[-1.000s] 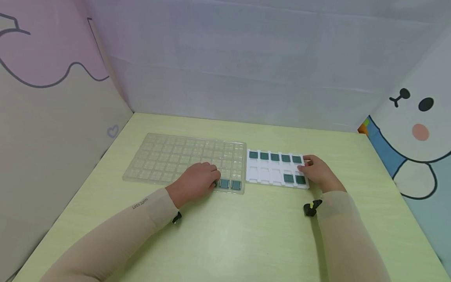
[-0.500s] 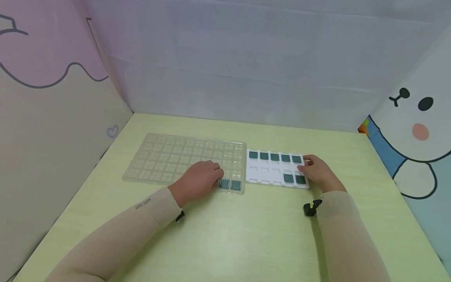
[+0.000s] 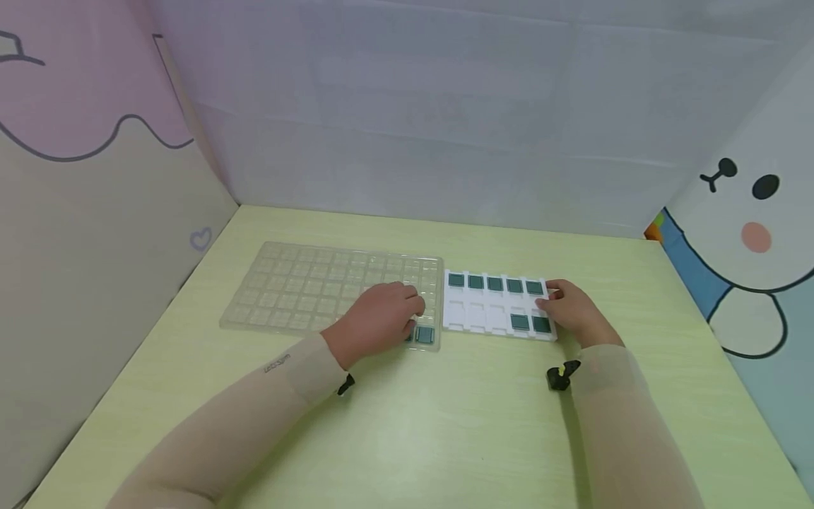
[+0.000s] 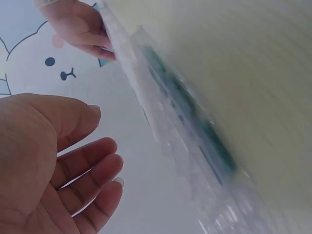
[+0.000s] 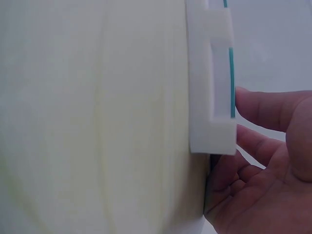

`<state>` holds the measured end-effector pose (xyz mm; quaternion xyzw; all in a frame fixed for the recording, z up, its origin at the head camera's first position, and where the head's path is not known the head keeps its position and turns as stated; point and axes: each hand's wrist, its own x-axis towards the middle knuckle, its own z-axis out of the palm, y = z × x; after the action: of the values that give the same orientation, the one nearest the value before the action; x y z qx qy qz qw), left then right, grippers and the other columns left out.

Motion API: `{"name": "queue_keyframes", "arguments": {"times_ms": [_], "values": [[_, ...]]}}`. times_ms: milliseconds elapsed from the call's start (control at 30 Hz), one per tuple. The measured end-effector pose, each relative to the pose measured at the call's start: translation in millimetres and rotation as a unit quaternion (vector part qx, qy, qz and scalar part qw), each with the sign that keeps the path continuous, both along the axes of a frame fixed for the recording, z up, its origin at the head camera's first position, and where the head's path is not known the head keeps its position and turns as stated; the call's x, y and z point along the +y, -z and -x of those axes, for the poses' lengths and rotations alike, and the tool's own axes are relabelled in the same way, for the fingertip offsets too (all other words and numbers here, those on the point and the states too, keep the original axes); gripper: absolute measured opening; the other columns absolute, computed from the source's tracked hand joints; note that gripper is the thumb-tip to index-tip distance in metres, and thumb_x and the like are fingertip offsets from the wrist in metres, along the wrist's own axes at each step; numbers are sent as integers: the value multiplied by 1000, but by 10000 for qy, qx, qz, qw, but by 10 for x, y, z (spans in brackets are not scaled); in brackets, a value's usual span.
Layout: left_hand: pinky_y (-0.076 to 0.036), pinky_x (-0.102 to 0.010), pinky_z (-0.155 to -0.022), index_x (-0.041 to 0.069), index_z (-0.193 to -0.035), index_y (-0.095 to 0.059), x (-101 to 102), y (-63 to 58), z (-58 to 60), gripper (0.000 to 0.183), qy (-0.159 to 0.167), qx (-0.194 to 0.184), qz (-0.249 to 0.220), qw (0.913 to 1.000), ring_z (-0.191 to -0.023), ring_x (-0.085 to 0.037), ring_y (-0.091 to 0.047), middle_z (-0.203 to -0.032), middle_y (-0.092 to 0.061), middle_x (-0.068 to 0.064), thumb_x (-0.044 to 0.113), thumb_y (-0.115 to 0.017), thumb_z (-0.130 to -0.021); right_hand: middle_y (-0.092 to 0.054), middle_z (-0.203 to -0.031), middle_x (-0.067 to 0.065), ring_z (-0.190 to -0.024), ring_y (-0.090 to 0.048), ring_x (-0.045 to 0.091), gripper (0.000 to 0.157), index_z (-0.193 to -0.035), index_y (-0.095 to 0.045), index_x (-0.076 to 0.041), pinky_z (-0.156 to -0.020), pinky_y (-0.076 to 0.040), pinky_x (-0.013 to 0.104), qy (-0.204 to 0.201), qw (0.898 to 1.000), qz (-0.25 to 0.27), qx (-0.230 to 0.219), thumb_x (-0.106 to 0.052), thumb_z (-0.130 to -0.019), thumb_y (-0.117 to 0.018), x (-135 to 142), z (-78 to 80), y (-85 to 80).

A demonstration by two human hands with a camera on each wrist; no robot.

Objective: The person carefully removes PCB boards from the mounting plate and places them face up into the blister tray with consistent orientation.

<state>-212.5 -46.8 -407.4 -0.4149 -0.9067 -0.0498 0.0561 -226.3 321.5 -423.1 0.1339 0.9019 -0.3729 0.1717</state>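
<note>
A clear plastic tray (image 3: pixel 280 283) with many square pockets lies on the table. At its near right corner sits a dark green square piece (image 3: pixel 425 334); another beside it is partly hidden by my fingers. My left hand (image 3: pixel 375 322) hovers over that corner; in the left wrist view its fingers are loosely bent, with nothing between them. Against the clear tray's right side lies a white tray (image 3: pixel 470 311), green pieces filling its far row and two at the right of its near row. My right hand (image 3: pixel 575 311) grips its right end, thumb at the top edge.
The pale yellow table (image 3: pixel 445 424) carries both trays. A white cloth backdrop (image 3: pixel 407 127) closes off the far side, and printed panels stand at left and right. A small black device (image 3: pixel 559 377) is at the right wrist.
My left hand has moved to the right along the clear tray's near edge, now covering part of a green piece that showed before. The right hand and the white tray keep their place.
</note>
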Motion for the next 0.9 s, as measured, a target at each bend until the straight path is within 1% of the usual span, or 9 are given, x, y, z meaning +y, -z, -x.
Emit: {"name": "queue_keyframes", "arguments": {"times_ms": [233,433,633,900], "values": [[-50,-26,-79,17,-106,-73,192,-87,-27,12,69,67,-27,10000,-88,-14,-60,-101,-68,6,17,-75,-94,-31,-154,33,-131,-37,47,68,-159,-24,2,-113,-32,63,-50,10000,-11,32,-28,-107,-55,4,4,14],[-51,-26,-80,15,-107,-73,337,-172,-47,12,190,80,-234,9995,-92,-14,-62,-101,-68,5,15,-72,-96,-31,-154,33,-131,-38,47,68,-159,-24,3,-113,-32,62,-82,10000,24,49,-28,-107,-55,15,16,34],[-50,-26,-81,15,-110,-73,461,-249,-64,14,172,24,-299,9994,-93,-14,-61,-102,-67,5,17,-72,-97,-31,-154,33,-132,-38,47,68,-160,-24,2,-113,-32,62,-76,9999,39,60,-28,-107,-55,11,8,36],[-49,-26,-80,16,-110,-73,602,-298,-85,13,204,37,-314,9993,-91,-13,-60,-101,-66,6,19,-72,-97,-31,-154,33,-130,-38,47,68,-159,-24,3,-112,-33,62,-104,9999,43,75,-29,-107,-55,16,7,29]]}}
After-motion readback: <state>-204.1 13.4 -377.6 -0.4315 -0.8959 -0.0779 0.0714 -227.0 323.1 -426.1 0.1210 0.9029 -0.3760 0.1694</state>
